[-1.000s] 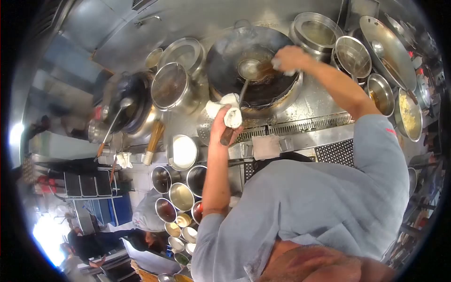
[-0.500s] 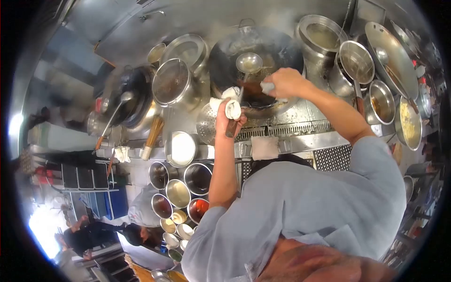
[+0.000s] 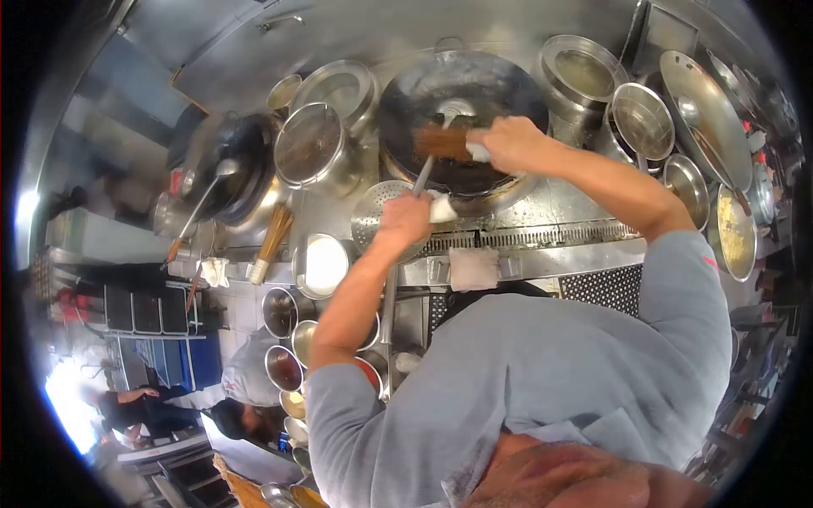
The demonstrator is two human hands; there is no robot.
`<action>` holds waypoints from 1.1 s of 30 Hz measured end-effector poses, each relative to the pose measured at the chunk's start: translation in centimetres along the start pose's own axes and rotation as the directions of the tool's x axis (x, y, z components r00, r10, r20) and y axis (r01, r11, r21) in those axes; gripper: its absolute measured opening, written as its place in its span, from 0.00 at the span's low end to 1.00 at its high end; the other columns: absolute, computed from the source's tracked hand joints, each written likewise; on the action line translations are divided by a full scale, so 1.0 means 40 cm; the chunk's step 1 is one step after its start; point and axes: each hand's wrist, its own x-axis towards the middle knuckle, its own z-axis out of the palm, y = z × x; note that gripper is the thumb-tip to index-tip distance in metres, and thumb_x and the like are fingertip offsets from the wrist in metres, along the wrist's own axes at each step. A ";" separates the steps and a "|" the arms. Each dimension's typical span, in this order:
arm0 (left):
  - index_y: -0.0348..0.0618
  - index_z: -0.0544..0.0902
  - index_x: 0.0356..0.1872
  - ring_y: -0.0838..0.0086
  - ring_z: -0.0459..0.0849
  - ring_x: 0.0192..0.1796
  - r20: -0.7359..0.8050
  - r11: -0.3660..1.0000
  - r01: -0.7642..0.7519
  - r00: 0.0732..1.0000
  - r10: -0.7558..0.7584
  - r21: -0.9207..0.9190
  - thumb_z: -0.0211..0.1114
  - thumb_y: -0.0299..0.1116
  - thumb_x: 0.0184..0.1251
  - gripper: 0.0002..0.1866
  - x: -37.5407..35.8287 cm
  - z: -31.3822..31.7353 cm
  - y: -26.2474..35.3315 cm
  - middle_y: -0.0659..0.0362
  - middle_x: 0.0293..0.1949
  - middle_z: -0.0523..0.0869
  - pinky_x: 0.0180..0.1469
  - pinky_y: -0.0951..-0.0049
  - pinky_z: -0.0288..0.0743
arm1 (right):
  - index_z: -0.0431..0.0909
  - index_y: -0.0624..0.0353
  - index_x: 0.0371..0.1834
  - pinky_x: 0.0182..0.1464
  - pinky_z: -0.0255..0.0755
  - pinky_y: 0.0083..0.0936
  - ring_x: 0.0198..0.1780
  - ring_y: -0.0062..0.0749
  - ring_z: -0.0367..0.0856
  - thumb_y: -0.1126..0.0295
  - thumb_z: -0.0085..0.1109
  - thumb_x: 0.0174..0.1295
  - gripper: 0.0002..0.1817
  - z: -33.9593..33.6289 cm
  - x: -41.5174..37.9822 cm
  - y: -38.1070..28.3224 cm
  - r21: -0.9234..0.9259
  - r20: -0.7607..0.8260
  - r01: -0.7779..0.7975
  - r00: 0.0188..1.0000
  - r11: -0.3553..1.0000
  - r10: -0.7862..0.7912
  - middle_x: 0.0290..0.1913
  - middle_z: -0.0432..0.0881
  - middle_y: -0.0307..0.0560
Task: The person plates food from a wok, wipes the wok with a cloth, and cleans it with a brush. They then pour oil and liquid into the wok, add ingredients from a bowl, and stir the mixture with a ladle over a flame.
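Note:
My left hand (image 3: 405, 222) is closed round the handle of a metal ladle (image 3: 458, 108), with a white cloth (image 3: 442, 208) beside the fingers. The ladle's bowl lies over the large dark wok (image 3: 500, 85), its rounded underside apparently up. In my right hand (image 3: 518, 146) is a brown bristled brush (image 3: 444, 144), its white end against the fingers. The bristles are blurred and cross the ladle's shaft above the wok. Near my left hand, a perforated skimmer (image 3: 369, 218) rests on the stove, partly hidden by the wrist.
Lidded or strainer-topped pots (image 3: 306, 146) stand left of the wok, others (image 3: 583, 69) right. A second wok (image 3: 241, 182) with a ladle is far left. Seasoning containers (image 3: 284, 367) sit lower left, near another person (image 3: 254, 368). A folded cloth (image 3: 474, 269) hangs at the stove's front.
The ladle has turned from bowl-up to apparently bowl-down. My left hand has rolled over, its elbow shifting outward to the left. The brush has risen to the ladle's shaft, and my right elbow has moved outward.

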 end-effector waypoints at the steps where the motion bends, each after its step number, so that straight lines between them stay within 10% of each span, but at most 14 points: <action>1: 0.42 0.79 0.46 0.52 0.83 0.41 -0.038 0.998 0.004 0.999 -0.002 0.070 0.59 0.37 0.59 0.16 0.011 0.036 -0.033 0.44 0.41 0.80 0.44 0.56 0.78 | 0.79 0.47 0.51 0.42 0.77 0.38 0.41 0.46 0.83 0.73 0.56 0.50 0.22 0.036 0.032 0.036 -0.072 0.004 -0.046 0.999 0.996 0.046 0.37 0.84 0.50; 9: 0.48 0.79 0.45 0.49 0.82 0.43 0.036 0.966 0.027 0.999 -0.038 0.255 0.55 0.31 0.61 0.12 0.022 -0.023 -0.088 0.45 0.45 0.77 0.43 0.56 0.78 | 0.79 0.48 0.49 0.39 0.77 0.39 0.40 0.42 0.84 0.73 0.56 0.52 0.18 -0.003 -0.037 0.054 0.071 -0.140 0.003 0.990 0.997 0.007 0.34 0.84 0.50; 11: 0.43 0.80 0.42 0.50 0.84 0.40 -0.037 0.977 -0.056 0.997 0.065 0.206 0.54 0.29 0.60 0.11 -0.004 -0.017 -0.097 0.46 0.41 0.77 0.40 0.54 0.78 | 0.77 0.47 0.50 0.39 0.77 0.40 0.39 0.45 0.84 0.71 0.57 0.52 0.19 0.007 0.032 0.183 0.045 0.134 -0.285 0.952 0.958 0.277 0.33 0.84 0.50; 12: 0.43 0.80 0.42 0.50 0.84 0.40 -0.052 0.976 -0.052 0.997 0.065 0.210 0.54 0.29 0.60 0.11 -0.001 -0.011 -0.098 0.46 0.41 0.77 0.40 0.54 0.78 | 0.79 0.47 0.48 0.40 0.77 0.39 0.38 0.47 0.84 0.69 0.58 0.51 0.18 -0.007 0.037 0.212 0.047 -0.029 -0.365 0.930 0.930 0.367 0.35 0.84 0.50; 18: 0.44 0.79 0.46 0.53 0.84 0.40 0.001 0.980 -0.029 1.000 0.029 -0.199 0.64 0.32 0.53 0.17 -0.036 0.048 -0.060 0.42 0.40 0.81 0.42 0.57 0.78 | 0.79 0.48 0.50 0.44 0.77 0.39 0.44 0.47 0.82 0.67 0.57 0.52 0.19 0.069 0.039 0.231 0.111 -0.011 -0.354 0.934 0.928 0.358 0.39 0.84 0.51; 20: 0.43 0.79 0.47 0.63 0.84 0.39 -0.085 0.564 -0.013 0.991 -0.101 -0.825 0.66 0.37 0.54 0.19 -0.029 0.105 -0.055 0.47 0.35 0.83 0.41 0.64 0.78 | 0.77 0.44 0.53 0.48 0.75 0.39 0.47 0.46 0.81 0.65 0.58 0.52 0.21 0.056 0.056 0.279 0.129 -0.004 -0.450 0.891 0.884 0.454 0.40 0.84 0.50; 22: 0.42 0.79 0.47 0.66 0.83 0.38 0.077 0.247 0.134 0.971 -0.226 -0.960 0.65 0.40 0.55 0.19 -0.067 -0.016 0.029 0.51 0.36 0.83 0.40 0.65 0.78 | 0.77 0.43 0.53 0.49 0.75 0.39 0.47 0.46 0.81 0.64 0.59 0.52 0.22 -0.016 0.024 0.210 0.226 -0.032 -0.423 0.897 0.878 0.441 0.41 0.83 0.50; 24: 0.44 0.80 0.44 0.71 0.82 0.35 0.279 -0.357 0.196 0.939 -0.200 -0.913 0.62 0.44 0.60 0.17 -0.023 0.040 0.011 0.56 0.34 0.83 0.35 0.70 0.77 | 0.76 0.40 0.56 0.50 0.74 0.40 0.47 0.46 0.81 0.61 0.60 0.51 0.25 -0.040 0.013 0.112 0.308 -0.058 -0.371 0.912 0.876 0.407 0.43 0.83 0.51; 25: 0.44 0.80 0.44 0.71 0.82 0.35 0.278 -0.358 0.194 0.939 -0.202 -0.913 0.62 0.44 0.60 0.17 0.002 0.085 -0.013 0.56 0.34 0.83 0.35 0.70 0.77 | 0.75 0.39 0.56 0.50 0.74 0.40 0.47 0.46 0.81 0.60 0.60 0.50 0.25 0.049 0.045 0.110 0.282 -0.056 -0.283 0.949 0.917 0.310 0.44 0.82 0.50; 27: 0.44 0.80 0.43 0.74 0.81 0.30 -0.130 -0.918 0.185 0.961 0.244 -0.351 0.59 0.43 0.63 0.15 0.022 0.089 -0.019 0.58 0.30 0.82 0.28 0.74 0.75 | 0.74 0.40 0.59 0.50 0.75 0.39 0.47 0.45 0.82 0.59 0.63 0.47 0.30 0.153 0.105 0.105 0.253 0.118 -0.185 0.980 0.949 0.160 0.43 0.83 0.52; 28: 0.42 0.79 0.38 0.82 0.73 0.14 0.075 -0.928 0.038 0.997 0.011 -0.371 0.61 0.44 0.63 0.14 0.014 0.064 0.007 0.59 0.22 0.81 0.19 0.80 0.70 | 0.76 0.36 0.55 0.52 0.74 0.37 0.50 0.43 0.81 0.62 0.59 0.50 0.24 0.135 0.105 0.129 0.235 0.188 -0.320 0.942 0.918 0.280 0.45 0.83 0.46; 30: 0.43 0.80 0.41 0.79 0.75 0.17 0.206 -0.761 0.038 0.970 -0.127 -0.648 0.59 0.44 0.63 0.15 0.010 0.041 0.010 0.59 0.24 0.82 0.19 0.78 0.69 | 0.81 0.39 0.49 0.50 0.75 0.36 0.48 0.40 0.82 0.61 0.58 0.51 0.19 0.059 0.106 0.209 0.195 0.058 -0.337 0.941 0.921 0.332 0.45 0.84 0.44; 31: 0.44 0.80 0.44 0.76 0.77 0.20 0.317 -0.513 0.139 0.907 -0.278 -0.847 0.57 0.45 0.63 0.17 -0.011 0.032 0.016 0.59 0.25 0.82 0.19 0.76 0.69 | 0.80 0.41 0.50 0.48 0.75 0.37 0.46 0.41 0.83 0.59 0.59 0.51 0.20 -0.015 0.101 0.222 0.250 0.122 -0.413 0.911 0.876 0.394 0.42 0.84 0.47; 33: 0.41 0.76 0.52 0.66 0.84 0.36 0.312 0.537 0.334 0.940 -0.136 -0.775 0.65 0.47 0.53 0.28 -0.053 -0.046 0.034 0.52 0.37 0.83 0.37 0.66 0.79 | 0.78 0.44 0.53 0.48 0.75 0.39 0.45 0.47 0.82 0.59 0.61 0.49 0.24 -0.102 0.076 0.243 0.178 -0.169 -0.297 0.930 0.938 0.327 0.42 0.83 0.53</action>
